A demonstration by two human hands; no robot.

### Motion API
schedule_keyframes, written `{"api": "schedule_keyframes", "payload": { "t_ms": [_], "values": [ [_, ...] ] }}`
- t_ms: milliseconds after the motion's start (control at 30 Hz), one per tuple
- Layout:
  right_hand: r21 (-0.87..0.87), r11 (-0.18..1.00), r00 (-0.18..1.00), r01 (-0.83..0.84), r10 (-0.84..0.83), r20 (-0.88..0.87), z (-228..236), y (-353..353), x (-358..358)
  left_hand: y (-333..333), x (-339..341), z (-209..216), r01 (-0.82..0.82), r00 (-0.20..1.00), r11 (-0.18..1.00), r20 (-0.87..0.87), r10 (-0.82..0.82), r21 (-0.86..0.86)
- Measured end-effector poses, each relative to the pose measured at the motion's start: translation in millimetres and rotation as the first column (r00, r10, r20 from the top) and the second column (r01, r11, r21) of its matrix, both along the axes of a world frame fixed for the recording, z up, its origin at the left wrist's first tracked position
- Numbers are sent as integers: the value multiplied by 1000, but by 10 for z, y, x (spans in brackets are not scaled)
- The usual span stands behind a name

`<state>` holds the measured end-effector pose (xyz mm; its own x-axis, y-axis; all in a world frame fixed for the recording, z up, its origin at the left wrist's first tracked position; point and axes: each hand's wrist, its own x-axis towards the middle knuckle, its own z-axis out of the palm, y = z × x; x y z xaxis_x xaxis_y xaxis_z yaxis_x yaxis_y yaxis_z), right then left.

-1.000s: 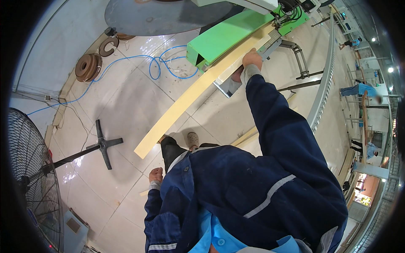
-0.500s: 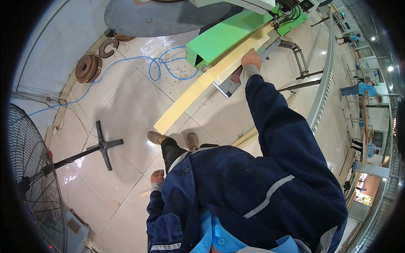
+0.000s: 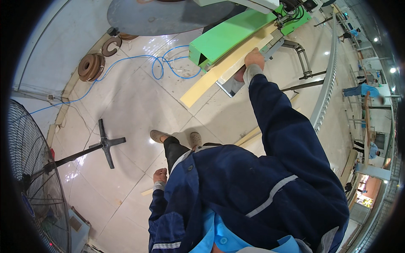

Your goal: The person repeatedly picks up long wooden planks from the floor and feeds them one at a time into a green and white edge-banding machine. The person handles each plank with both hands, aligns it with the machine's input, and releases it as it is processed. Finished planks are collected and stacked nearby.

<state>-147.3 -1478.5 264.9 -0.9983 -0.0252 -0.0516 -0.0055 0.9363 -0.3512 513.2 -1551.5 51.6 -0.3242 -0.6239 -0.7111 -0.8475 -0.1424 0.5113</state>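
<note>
- Where the green machine (image 3: 234, 33) ends, the pale wooden strip (image 3: 204, 82) juts beyond it; it looks light and stiff, best held by both edges.
- Right hand (image 3: 255, 60): curled beside the strip, grip unclear.
- Left hand (image 3: 160, 175): hanging, loosely fisted, apparently empty.

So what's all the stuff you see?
Machine: one, green, top
Long board: one, pale yellow, along the machine
Short board: one, cream, beside the long board
Disc: one, grey, top
Rings: several, brown, upper left
Hose: one, blue, floor
Fan: one, black, left
Box: one, grey, lower left
Rail: one, grey, right
Strips: at least two, yellowish, floor
Other people: several, blue tops, far right
Farther things: too small
Jacket: one, dark blue, lower middle
Shoes: two, greyish brown, middle
Left hand: one, grey cuff, by body
Right hand: one, grey cuff, at short board
</note>
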Motion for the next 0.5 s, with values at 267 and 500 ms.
{"api": "schedule_keyframes", "payload": {
  "t_ms": [267, 500],
  "values": [
    [-75, 996, 999, 52, -51, 17, 24, -13, 28, 28, 0, -64, -11, 1000, 1000, 9, 11, -7],
    [-177, 971, 987, 159, -158, 21, 43, -30, 48, 17, -15, -100, 62, 998, 997, 23, -61, -44]
  ]
}}
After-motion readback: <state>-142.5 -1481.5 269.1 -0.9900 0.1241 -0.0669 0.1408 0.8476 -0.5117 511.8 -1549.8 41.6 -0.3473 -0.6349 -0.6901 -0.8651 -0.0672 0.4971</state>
